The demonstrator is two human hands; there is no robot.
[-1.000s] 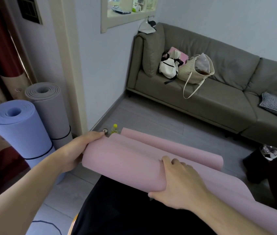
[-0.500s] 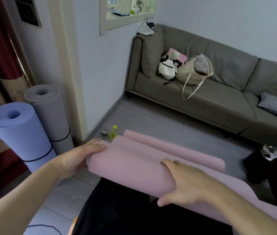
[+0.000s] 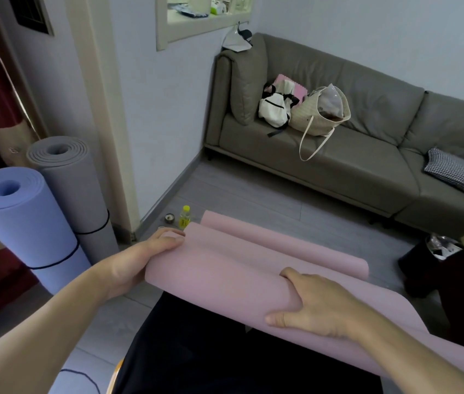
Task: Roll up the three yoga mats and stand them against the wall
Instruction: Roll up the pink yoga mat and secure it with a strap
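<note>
Fingers of the right hand [image 3: 314,304] are curling over the top of the pink mat [image 3: 225,268], thumb pressing its near face, so the loose roll is being clamped mid-length. The left hand [image 3: 142,258] is gripping the roll's open left end, fingertips hooking over the edge. Compared with a second ago, both hands are sitting slightly lower and nearer the body, and the left fingers are lying further over the end; the roll itself is looking no tighter. The mat is being held above the person's dark-clothed lap, its unrolled tail trailing off to the lower right, a second fold lying just beyond the roll. Judged from this, rolling of the third mat is only beginning. The blue mat [image 3: 23,223] and grey mat [image 3: 74,189] are already standing banded beside the wall [image 3: 151,123] at left. A sofa [image 3: 338,155] with bags and a small yellow bottle [image 3: 184,216] on the floor are lying beyond.
</note>
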